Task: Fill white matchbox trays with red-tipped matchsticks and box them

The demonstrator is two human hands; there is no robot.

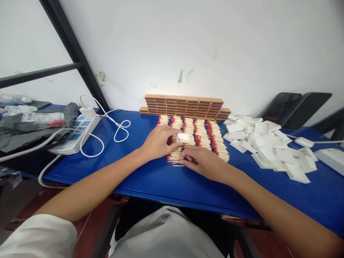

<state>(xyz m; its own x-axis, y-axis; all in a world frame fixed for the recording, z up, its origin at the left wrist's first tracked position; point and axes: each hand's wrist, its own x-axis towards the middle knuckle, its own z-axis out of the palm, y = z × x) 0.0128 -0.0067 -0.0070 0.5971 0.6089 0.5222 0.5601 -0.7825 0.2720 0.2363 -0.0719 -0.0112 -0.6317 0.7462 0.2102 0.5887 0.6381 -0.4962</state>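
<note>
A spread of red-tipped matchsticks [204, 134] lies in rows on the blue table [150, 179]. My left hand [157, 141] rests on the left part of the spread and pinches a small white matchbox tray [184, 137] between thumb and fingers. My right hand [200, 161] lies just in front of it, fingers curled and pinching matchsticks at the near edge of the pile. A stack of brown matchbox sleeves [185, 106] stands against the wall behind the matches.
A heap of empty white trays [268, 147] covers the right side. A white power strip [77, 134] with looping cables lies at the left, beside a grey bag [32, 125]. A white mouse [303, 142] and dark chair backs [295, 107] are far right.
</note>
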